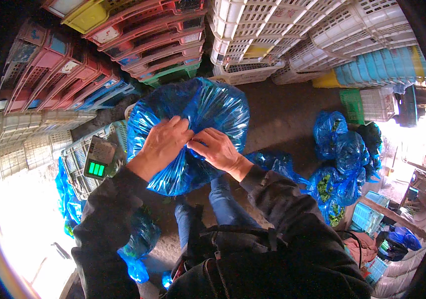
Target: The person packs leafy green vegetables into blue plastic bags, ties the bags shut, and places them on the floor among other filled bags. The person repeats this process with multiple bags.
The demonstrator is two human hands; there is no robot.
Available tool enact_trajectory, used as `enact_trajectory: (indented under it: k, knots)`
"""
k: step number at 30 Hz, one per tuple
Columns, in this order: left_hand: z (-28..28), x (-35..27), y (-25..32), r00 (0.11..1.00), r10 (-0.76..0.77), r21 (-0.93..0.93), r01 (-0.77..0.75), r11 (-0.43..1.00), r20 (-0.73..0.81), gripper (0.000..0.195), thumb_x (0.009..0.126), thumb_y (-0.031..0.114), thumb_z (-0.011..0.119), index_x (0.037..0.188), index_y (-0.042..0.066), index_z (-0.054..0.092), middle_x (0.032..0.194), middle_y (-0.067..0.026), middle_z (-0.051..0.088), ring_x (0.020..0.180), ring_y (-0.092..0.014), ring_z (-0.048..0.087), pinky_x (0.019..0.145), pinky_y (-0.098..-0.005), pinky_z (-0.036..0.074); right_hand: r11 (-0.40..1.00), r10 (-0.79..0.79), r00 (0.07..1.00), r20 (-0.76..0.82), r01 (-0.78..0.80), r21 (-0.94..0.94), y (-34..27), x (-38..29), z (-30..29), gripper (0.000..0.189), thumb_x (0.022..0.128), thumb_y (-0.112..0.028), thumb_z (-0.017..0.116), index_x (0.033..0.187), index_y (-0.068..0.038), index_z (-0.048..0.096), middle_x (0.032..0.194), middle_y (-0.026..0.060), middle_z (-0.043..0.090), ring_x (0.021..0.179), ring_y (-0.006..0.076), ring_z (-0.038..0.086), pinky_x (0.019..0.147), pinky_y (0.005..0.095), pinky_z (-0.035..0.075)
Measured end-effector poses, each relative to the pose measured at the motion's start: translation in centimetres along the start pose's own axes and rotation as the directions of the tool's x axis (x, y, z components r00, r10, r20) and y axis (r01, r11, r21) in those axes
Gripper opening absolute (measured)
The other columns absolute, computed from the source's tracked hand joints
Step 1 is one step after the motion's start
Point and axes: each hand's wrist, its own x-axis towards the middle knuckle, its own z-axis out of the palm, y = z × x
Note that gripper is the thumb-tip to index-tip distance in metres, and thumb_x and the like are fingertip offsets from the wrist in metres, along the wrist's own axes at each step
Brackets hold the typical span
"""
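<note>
A large, full blue plastic bag (220, 104) stands in front of me, its film drawn into creases that run to the gathered top. My left hand (168, 140) and my right hand (216, 149) meet over that gathered top, with their fingertips pinching the plastic close together. The bag's contents cannot be made out through the film. Left of the bag, a scale display (97, 160) with a lit green screen rests by a pale plastic crate (76, 175).
Stacked red crates (153, 41) and white crates (257, 33) rise beyond the bag. More blue bags (349, 153), some with leafy greens inside, lie on the floor at the right. Another blue bag (142, 235) lies near my legs at the lower left.
</note>
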Motion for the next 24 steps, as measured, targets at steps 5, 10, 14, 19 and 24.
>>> enact_trajectory:
  k: [5, 10, 14, 19, 24]
  knots:
    - [0.3, 0.0, -1.9, 0.956, 0.284, 0.478, -0.22, 0.85, -0.066, 0.006, 0.081, 0.019, 0.054, 0.084, 0.018, 0.059, 0.097, -0.0003, 0.057, 0.112, -0.018, 0.049, 0.094, -0.0317, 0.035, 0.998, 0.057, 0.998, 0.024, -0.056, -0.031, -1.4, -0.1, 0.5, 0.019, 0.072, -0.012, 0.06, 0.09, -0.008, 0.061, 0.081, 0.004, 0.052, 0.076, 0.0222, 0.055, 0.069, 0.0352, 0.048]
    - [1.7, -0.4, -2.1, 0.986, 0.159, 0.408, -0.124, 0.905, -0.051, 0.006, 0.082, 0.019, 0.054, 0.085, 0.021, 0.059, 0.092, 0.0005, 0.056, 0.108, -0.018, 0.05, 0.096, -0.0327, 0.032, 0.994, 0.108, 0.988, 0.114, -0.11, 0.009, -3.0, -1.9, 1.9, 0.011, 0.071, -0.011, 0.06, 0.082, -0.009, 0.058, 0.077, 0.0048, 0.051, 0.074, 0.0225, 0.055, 0.068, 0.0353, 0.048]
    - [3.0, -1.2, -0.8, 0.988, 0.068, 0.394, -0.009, 0.919, -0.135, 0.007, 0.082, 0.018, 0.053, 0.086, 0.02, 0.059, 0.085, 0.0011, 0.054, 0.102, -0.017, 0.05, 0.094, -0.0334, 0.032, 0.987, 0.112, 0.972, 0.206, -0.133, 0.09, -2.4, -3.4, 0.4, 0.012, 0.074, -0.011, 0.065, 0.085, -0.008, 0.063, 0.076, 0.0066, 0.053, 0.074, 0.0238, 0.058, 0.064, 0.0362, 0.049]
    - [-1.4, -4.9, 1.7, 0.699, -0.539, -0.147, 0.54, 0.829, -0.47, 0.037, 0.08, 0.014, 0.066, 0.115, 0.01, 0.056, 0.119, -0.0085, 0.054, 0.112, -0.029, 0.048, 0.094, -0.045, 0.034, 0.921, 0.34, 0.937, 0.079, -0.349, 0.174, -2.1, 2.3, -4.6, 0.032, 0.079, -0.013, 0.07, 0.106, -0.004, 0.056, 0.101, 0.0149, 0.059, 0.095, 0.0359, 0.057, 0.082, 0.0431, 0.049]
    - [3.8, -23.2, 8.7, 0.291, -0.844, -0.229, 0.876, 0.424, -0.451, 0.03, 0.083, 0.016, 0.061, 0.111, 0.007, 0.054, 0.104, -0.0121, 0.056, 0.104, -0.03, 0.052, 0.089, -0.0441, 0.036, 0.99, 0.117, 0.801, 0.586, -0.14, -0.008, -0.3, 7.1, 1.3, 0.04, 0.072, -0.02, 0.076, 0.103, -0.005, 0.053, 0.102, 0.0163, 0.058, 0.091, 0.037, 0.058, 0.079, 0.0446, 0.048]
